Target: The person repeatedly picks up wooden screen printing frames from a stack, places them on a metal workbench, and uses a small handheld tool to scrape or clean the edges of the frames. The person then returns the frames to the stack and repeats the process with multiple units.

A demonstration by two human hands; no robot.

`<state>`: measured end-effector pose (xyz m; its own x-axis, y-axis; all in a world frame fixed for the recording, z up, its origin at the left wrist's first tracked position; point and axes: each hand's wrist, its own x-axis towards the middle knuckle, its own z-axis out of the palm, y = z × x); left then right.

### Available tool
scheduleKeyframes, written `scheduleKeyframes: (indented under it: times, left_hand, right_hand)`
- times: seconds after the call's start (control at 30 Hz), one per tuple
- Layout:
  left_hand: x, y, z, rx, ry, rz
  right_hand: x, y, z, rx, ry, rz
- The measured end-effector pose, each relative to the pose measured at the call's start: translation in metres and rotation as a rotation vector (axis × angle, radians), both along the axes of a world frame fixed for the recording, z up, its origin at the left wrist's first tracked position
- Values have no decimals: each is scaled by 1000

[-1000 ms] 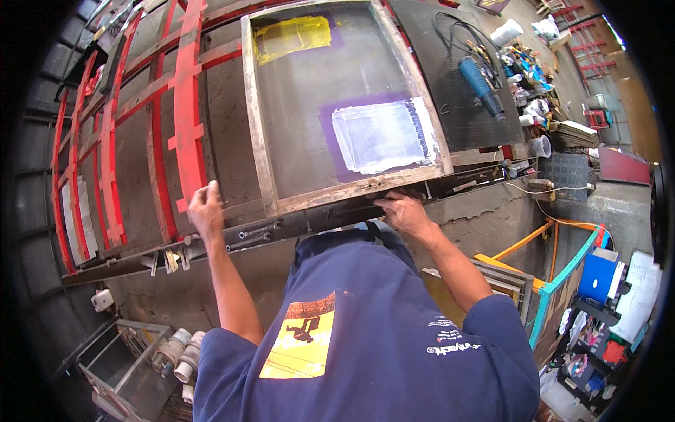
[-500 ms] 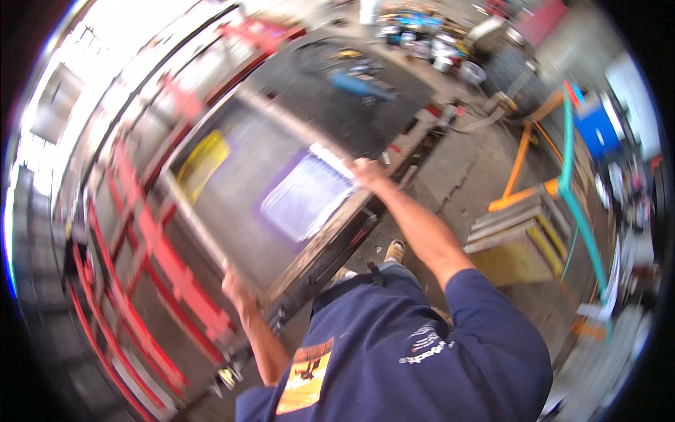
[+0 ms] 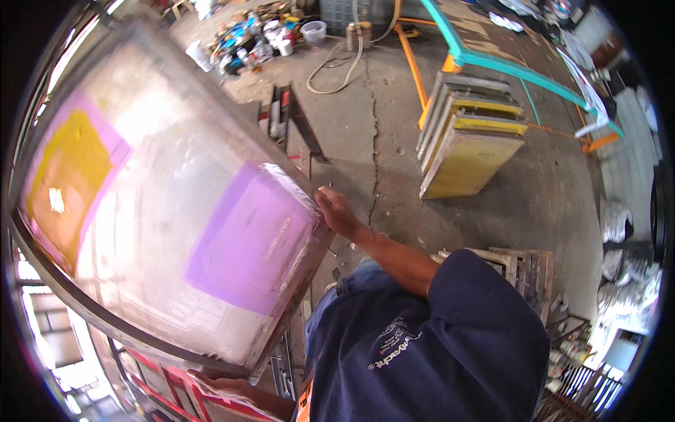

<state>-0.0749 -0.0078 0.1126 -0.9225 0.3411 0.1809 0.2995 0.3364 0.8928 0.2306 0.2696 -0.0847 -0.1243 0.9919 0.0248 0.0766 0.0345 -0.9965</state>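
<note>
A large silk-screen frame (image 3: 162, 162) is tilted up in front of me, its mesh facing me. On the mesh are a purple stencil area (image 3: 246, 239) and a yellow patch (image 3: 74, 176) with a pink border. My right hand (image 3: 337, 213) is closed on the frame's right edge, near its lower right corner. At the lower edge my left hand (image 3: 228, 388) grips the frame from below, its fingers partly hidden behind the wood. No surface shows beneath the frame, which both hands hold up.
Several yellow-meshed screens (image 3: 474, 151) stand on the floor by a teal and orange table (image 3: 513, 67). Cluttered tubs and bottles (image 3: 256, 39) sit farther back, near a hose (image 3: 337, 81). Wooden frames (image 3: 527, 271) lie at my right. Red metal rails (image 3: 162, 387) are below left.
The silk-screen frame has come up off the table and tilted toward me, both hands still gripping it. My view has swung right, bringing the stacked screens and teal table closer to the middle.
</note>
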Motion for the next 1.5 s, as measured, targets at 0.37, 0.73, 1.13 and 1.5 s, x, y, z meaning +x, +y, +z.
scheduleKeyframes:
  times: [0.37, 0.73, 1.13, 1.5]
  left_hand:
    - [210, 242, 129, 70, 71, -1242]
    - [273, 538, -70, -63, -327, -1888]
    - [460, 914, -359, -818, -1194, -1464]
    - [643, 1137, -477, -1135, -984, -1317]
  right_hand:
    - [224, -59, -30, -327, 346, -447]
    - [283, -86, -71, -863, 173, -529]
    - [336, 123, -182, -1191, 841, -1162]
    - [420, 322, -188, -1036, 1134, -1403]
